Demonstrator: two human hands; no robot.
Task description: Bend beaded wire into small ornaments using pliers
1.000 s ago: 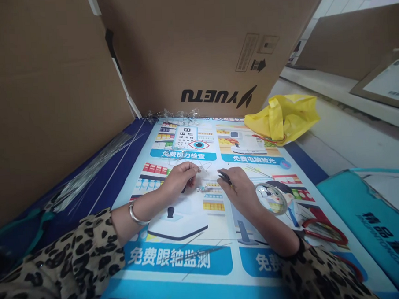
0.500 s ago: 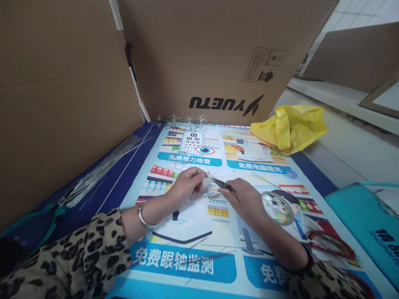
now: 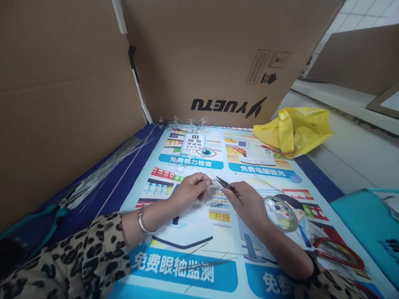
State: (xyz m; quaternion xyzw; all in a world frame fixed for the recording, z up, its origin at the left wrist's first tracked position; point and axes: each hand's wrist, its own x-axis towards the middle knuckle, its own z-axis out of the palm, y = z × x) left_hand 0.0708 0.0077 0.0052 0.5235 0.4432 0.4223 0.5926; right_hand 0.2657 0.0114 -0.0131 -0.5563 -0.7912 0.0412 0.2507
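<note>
My left hand [image 3: 190,190] pinches a thin bent wire [image 3: 211,175] between thumb and forefinger, just above the printed poster mat [image 3: 191,273]. My right hand [image 3: 250,201] is closed round small dark pliers [image 3: 225,184], whose tips point left and meet the wire beside my left fingertips. A few tiny beads or small parts [image 3: 214,204] lie on the mat under the hands. Both forearms wear leopard-print sleeves, and a silver bangle [image 3: 143,220] circles my left wrist.
Cardboard boxes [image 3: 215,52] wall off the back and left. A bundle of straight wires [image 3: 101,171] lies at left. A yellow plastic bag [image 3: 294,125] sits back right, a small glass dish [image 3: 281,207] by my right hand, red-handled scissors [image 3: 339,249] and a teal bag [image 3: 378,234] at right.
The plier tips have swung left to meet the wire at my left fingertips. The view has shifted slightly; both hands stay in about the same place on the mat.
</note>
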